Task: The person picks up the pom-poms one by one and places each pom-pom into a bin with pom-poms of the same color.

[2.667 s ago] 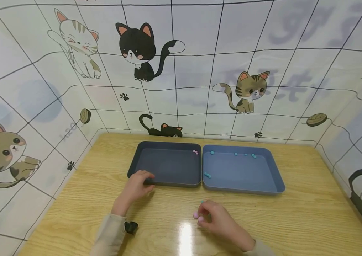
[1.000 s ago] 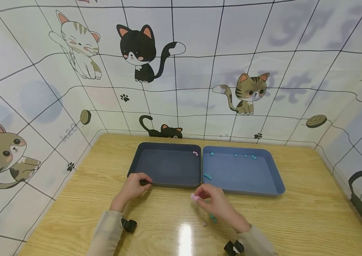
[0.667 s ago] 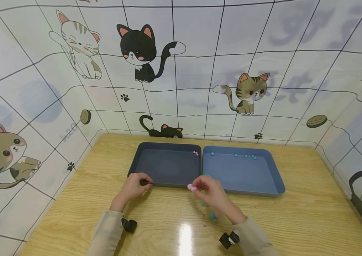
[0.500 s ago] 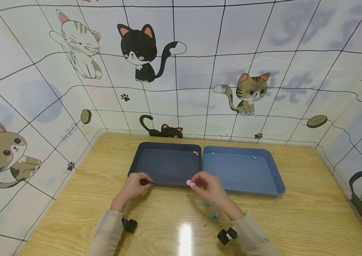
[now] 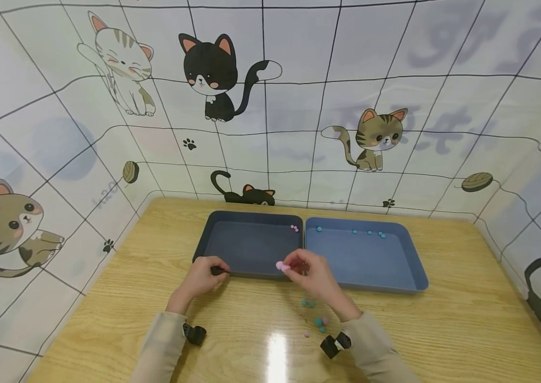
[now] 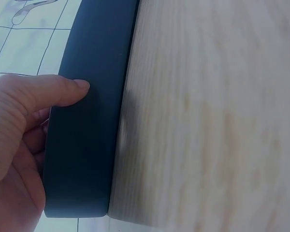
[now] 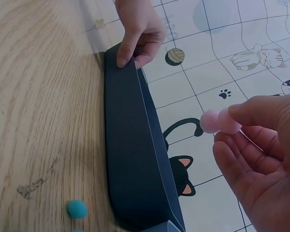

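Note:
My right hand pinches two pink pom-poms between thumb and fingers, above the near right edge of the dark tray. In the right wrist view the pink pom-poms sit side by side at the fingertips, apart from the tray wall. My left hand grips that tray's near wall by its left corner. The left wrist view has the thumb on the outside of the dark tray, the other fingers behind the rim. Three small pink pom-poms lie in its far right corner.
A blue tray adjoins the dark one on the right, with several teal pom-poms inside. Loose teal pom-poms and pink ones lie on the wooden table before the trays. A cat-print sheet stands behind.
My right hand has picked the two pink pom-poms off the table and moved forward and left to the dark tray's near edge. The left hand stays at the tray's corner.

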Available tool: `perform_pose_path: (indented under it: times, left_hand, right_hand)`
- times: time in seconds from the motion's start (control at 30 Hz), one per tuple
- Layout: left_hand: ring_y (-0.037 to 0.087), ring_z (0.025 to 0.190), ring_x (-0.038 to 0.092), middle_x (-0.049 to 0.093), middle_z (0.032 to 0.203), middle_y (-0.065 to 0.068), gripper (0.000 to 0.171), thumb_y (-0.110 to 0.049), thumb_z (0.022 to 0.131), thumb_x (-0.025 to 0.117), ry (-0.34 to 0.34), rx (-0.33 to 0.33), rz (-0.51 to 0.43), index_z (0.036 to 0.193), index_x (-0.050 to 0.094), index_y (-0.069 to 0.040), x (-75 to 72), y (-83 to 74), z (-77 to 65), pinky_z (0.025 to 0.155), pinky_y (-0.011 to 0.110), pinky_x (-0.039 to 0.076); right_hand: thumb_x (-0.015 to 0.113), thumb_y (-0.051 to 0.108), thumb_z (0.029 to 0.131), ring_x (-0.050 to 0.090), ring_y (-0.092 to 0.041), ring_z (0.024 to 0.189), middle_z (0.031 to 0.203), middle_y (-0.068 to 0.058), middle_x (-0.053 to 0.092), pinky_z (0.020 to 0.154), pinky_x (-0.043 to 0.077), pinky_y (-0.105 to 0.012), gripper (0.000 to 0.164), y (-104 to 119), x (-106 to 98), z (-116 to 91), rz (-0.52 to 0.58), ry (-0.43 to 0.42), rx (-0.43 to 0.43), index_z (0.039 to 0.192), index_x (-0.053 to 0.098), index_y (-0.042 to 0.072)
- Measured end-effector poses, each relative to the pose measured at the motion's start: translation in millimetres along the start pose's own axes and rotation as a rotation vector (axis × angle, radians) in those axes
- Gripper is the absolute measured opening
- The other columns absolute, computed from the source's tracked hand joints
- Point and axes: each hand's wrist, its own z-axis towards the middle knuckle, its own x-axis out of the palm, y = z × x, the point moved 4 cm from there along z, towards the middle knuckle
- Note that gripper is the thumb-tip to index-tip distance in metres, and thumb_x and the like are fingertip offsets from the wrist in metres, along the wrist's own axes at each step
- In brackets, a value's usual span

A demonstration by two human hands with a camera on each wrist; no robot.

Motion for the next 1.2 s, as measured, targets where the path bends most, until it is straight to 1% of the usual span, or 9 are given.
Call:
perform_pose_path:
  times: [0.13, 0.2, 0.4, 0.5, 0.6, 0.8, 0.97, 1.07, 1.2]
  left_hand:
    - [0.021, 0.078, 0.064, 0.069, 0.082, 0.002, 0.010, 0.000, 0.076, 0.073, -0.002, 0.004, -0.002, 0.080, 0.072, -0.009, -0.6, -0.8, -0.1, 0.071, 0.034, 0.052]
    - [0.021, 0.078, 0.064, 0.068, 0.082, 0.002, 0.010, 0.000, 0.076, 0.073, -0.001, 0.005, -0.002, 0.080, 0.072, -0.009, -0.6, -0.9, -0.1, 0.071, 0.034, 0.052]
    - [0.021, 0.078, 0.065, 0.069, 0.082, 0.002, 0.010, 0.000, 0.076, 0.073, 0.000, 0.012, 0.002, 0.081, 0.072, -0.009, -0.5, -0.6, -0.1, 0.071, 0.034, 0.052]
    - [0.021, 0.078, 0.065, 0.069, 0.082, 0.002, 0.009, 0.000, 0.076, 0.073, -0.003, 0.013, 0.004, 0.081, 0.072, -0.008, -0.4, -0.8, 0.2, 0.072, 0.035, 0.053]
    - [0.021, 0.078, 0.065, 0.069, 0.082, 0.002, 0.009, -0.001, 0.076, 0.073, -0.005, 0.018, 0.007, 0.081, 0.072, -0.009, -0.4, -0.9, 0.1, 0.072, 0.035, 0.053]
    - [0.021, 0.078, 0.064, 0.068, 0.082, 0.002, 0.010, 0.000, 0.076, 0.073, -0.008, 0.027, 0.010, 0.080, 0.072, -0.009, -0.2, 0.0, -0.3, 0.071, 0.035, 0.053]
    - [0.021, 0.078, 0.064, 0.068, 0.081, 0.001, 0.010, 0.000, 0.076, 0.073, -0.006, 0.023, 0.014, 0.080, 0.072, -0.009, 0.3, 0.2, -0.7, 0.072, 0.036, 0.052]
    - [0.021, 0.078, 0.064, 0.068, 0.081, 0.001, 0.010, 0.000, 0.076, 0.073, -0.004, 0.017, 0.012, 0.080, 0.072, -0.009, 0.5, 0.0, -0.8, 0.072, 0.037, 0.052]
    - [0.020, 0.078, 0.064, 0.068, 0.082, 0.001, 0.010, 0.000, 0.077, 0.073, -0.003, 0.013, 0.006, 0.080, 0.072, -0.009, 0.6, 0.4, -0.3, 0.072, 0.036, 0.052]
  right_hand:
    - [0.065, -0.012, 0.080, 0.062, -0.030, 0.070, 0.087, -0.020, 0.064, 0.060, 0.053, -0.029, 0.011, 20, -2, -3, 0.013, 0.017, -0.050, 0.090, 0.062, -0.008]
    - [0.065, -0.012, 0.080, 0.062, -0.029, 0.072, 0.087, -0.019, 0.064, 0.061, 0.054, -0.029, 0.011, 24, -2, -6, 0.016, 0.035, -0.064, 0.090, 0.063, -0.007]
    - [0.063, -0.006, 0.084, 0.063, -0.022, 0.078, 0.088, -0.011, 0.063, 0.067, 0.054, -0.026, 0.012, 4, 0, -21, -0.012, 0.112, -0.083, 0.094, 0.067, -0.001]
    - [0.062, -0.005, 0.084, 0.062, -0.019, 0.078, 0.088, -0.008, 0.061, 0.067, 0.054, -0.026, 0.012, -2, -1, -30, -0.043, 0.143, -0.065, 0.093, 0.067, 0.001]
    - [0.062, -0.004, 0.085, 0.061, -0.015, 0.077, 0.087, -0.006, 0.060, 0.067, 0.054, -0.025, 0.010, -6, -2, -37, -0.068, 0.169, -0.016, 0.090, 0.066, 0.003]
    - [0.062, -0.005, 0.083, 0.055, -0.007, 0.070, 0.082, -0.001, 0.058, 0.059, 0.051, -0.021, 0.011, -12, -1, -47, -0.112, 0.192, 0.001, 0.082, 0.063, 0.007]
    - [0.062, -0.006, 0.079, 0.046, -0.003, 0.061, 0.076, 0.006, 0.056, 0.049, 0.041, -0.018, 0.015, -16, -1, -54, -0.157, 0.208, 0.026, 0.079, 0.060, 0.009]
    - [0.063, -0.008, 0.076, 0.046, -0.003, 0.061, 0.074, 0.006, 0.054, 0.047, 0.039, -0.017, 0.016, -16, -1, -56, -0.165, 0.200, -0.009, 0.079, 0.059, 0.008]
    - [0.063, -0.011, 0.076, 0.051, -0.005, 0.064, 0.074, 0.003, 0.057, 0.049, 0.043, -0.018, 0.018, -13, -6, -53, -0.161, 0.127, -0.115, 0.081, 0.060, 0.006]
